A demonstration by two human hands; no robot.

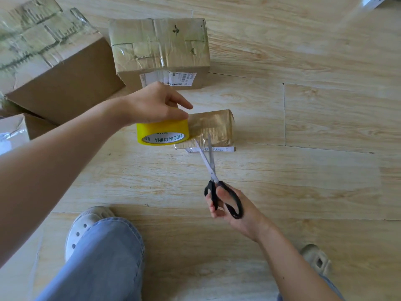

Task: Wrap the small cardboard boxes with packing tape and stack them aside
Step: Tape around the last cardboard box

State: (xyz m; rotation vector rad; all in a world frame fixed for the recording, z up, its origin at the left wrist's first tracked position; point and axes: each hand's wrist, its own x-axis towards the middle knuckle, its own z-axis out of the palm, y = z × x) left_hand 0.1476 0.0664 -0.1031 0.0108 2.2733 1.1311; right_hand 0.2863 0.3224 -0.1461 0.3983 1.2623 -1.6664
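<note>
Flooring of pale wood-grain planks (303, 127) fills the view. At the far left stands a large brown cardboard box (60, 83), its top crossed with wrinkled clear tape. Just right of it sits a medium cardboard box (160, 51), also taped over, with a white shipping label on its near face. At the near edge are a leg in light blue jeans (104, 257) and a white perforated clog (86, 222).

The small flat cardboard box (214, 127) lies on the floor near the middle, in front of the medium one and apart from it; its top shines with glossy tape. A yellow roll of packing tape (161, 132) (its core reads "MADE IN CHINA") is at the small box's left end. The left hand (152, 105) grips the roll from above, fingers curled over it.

The right hand (234, 205) holds black-handled steel scissors (213, 177), thumb and fingers through the loops. The blades are parted, their tips over the small box's near left corner, just right of the roll.
</note>
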